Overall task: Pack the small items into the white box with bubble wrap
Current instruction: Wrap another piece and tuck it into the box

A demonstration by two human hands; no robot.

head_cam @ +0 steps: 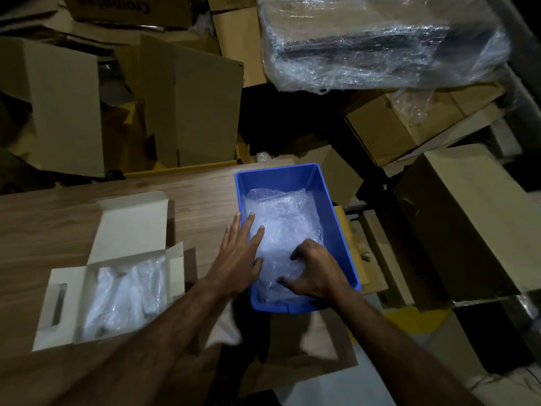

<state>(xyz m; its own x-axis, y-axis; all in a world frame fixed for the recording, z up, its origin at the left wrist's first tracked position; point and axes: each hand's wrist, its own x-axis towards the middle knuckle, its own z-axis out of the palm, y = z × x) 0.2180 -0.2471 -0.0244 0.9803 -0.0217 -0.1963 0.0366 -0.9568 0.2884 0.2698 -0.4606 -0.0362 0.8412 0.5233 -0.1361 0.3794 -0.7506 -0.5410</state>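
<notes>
Both hands are in the blue bin (336, 206), left hand (238, 253) flat and released, right hand (314, 272) clawing the bubble wrap (288, 227), which could snag leaving for the white box (70, 276) left of it.

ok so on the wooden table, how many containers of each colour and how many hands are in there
blue bin: 1, bubble wrap inside
white box: 1, open, wrapped items inside
hands: 2, left hand and right hand, both on the bubble wrap in the bin
total: 4
</notes>
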